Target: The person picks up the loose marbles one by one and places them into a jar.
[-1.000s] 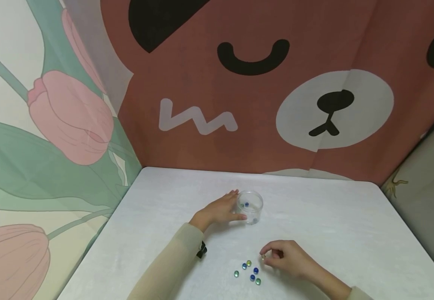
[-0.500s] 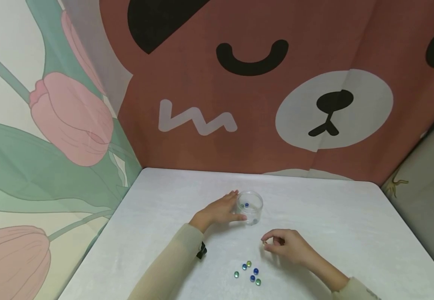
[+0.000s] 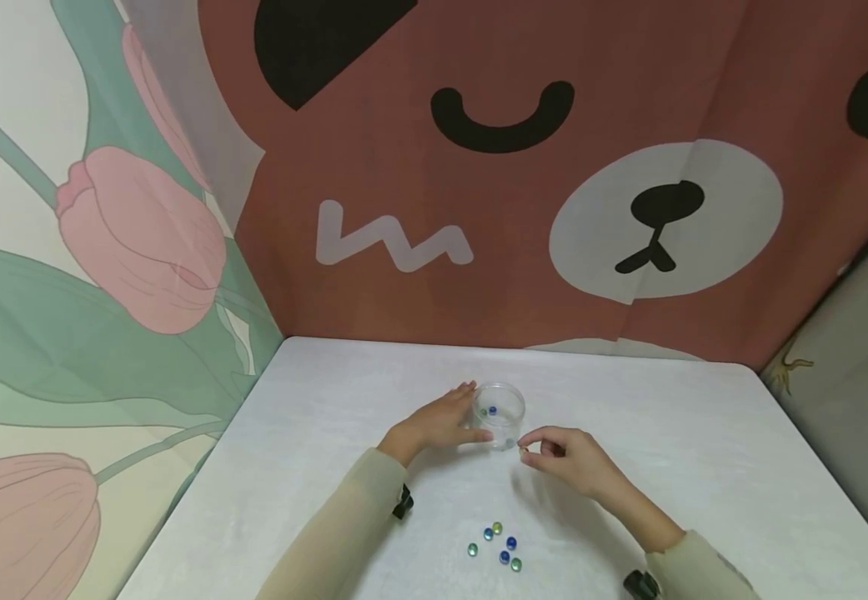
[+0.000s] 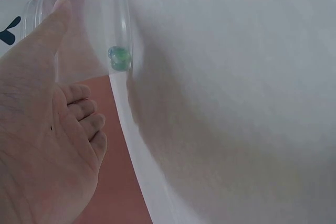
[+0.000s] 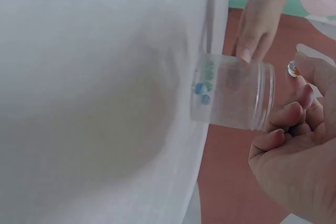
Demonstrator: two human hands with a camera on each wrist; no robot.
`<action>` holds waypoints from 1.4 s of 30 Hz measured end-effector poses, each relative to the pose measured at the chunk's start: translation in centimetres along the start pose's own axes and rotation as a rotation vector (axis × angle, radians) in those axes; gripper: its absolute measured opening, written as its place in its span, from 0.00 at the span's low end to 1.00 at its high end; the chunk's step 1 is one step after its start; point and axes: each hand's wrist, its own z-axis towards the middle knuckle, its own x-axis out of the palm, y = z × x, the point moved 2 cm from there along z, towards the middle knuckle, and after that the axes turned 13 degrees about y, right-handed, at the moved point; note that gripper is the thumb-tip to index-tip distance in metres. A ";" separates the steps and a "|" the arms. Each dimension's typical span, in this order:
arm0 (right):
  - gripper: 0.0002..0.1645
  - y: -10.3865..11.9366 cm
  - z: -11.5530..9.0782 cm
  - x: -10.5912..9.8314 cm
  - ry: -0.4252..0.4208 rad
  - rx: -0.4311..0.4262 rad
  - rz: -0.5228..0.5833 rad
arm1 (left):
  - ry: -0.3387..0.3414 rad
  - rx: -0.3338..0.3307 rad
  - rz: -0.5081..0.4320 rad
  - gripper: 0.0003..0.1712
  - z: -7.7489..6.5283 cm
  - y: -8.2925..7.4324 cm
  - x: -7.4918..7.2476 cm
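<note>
White table before bear-print backdrop; clear jar upright, several marbles inside; left hand spread against jar side; right hand pinches clear marble just beside jar; 6 loose marbles left on table, transfer seemingly partway

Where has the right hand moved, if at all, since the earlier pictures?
Yes: the right hand moved away from the loose marbles, toward the stationary jar.

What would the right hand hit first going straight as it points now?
Probably the clear jar, just ahead of the right hand in the head view. Depth is unclear: the right wrist view suggests the pinched marble sits above the rim, so it might pass over.
</note>
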 end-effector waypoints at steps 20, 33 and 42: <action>0.18 0.2 4.1 -1.3 -0.085 0.173 0.233 | 0.007 0.007 -0.010 0.57 0.0 0.2 0.0; 0.18 -1.0 5.6 -0.9 -0.126 0.211 0.259 | 0.011 0.010 -0.009 0.56 0.1 0.0 0.0; 0.21 -1.5 5.9 -0.7 -0.122 0.218 0.286 | 0.013 0.009 -0.004 0.56 0.2 0.1 0.0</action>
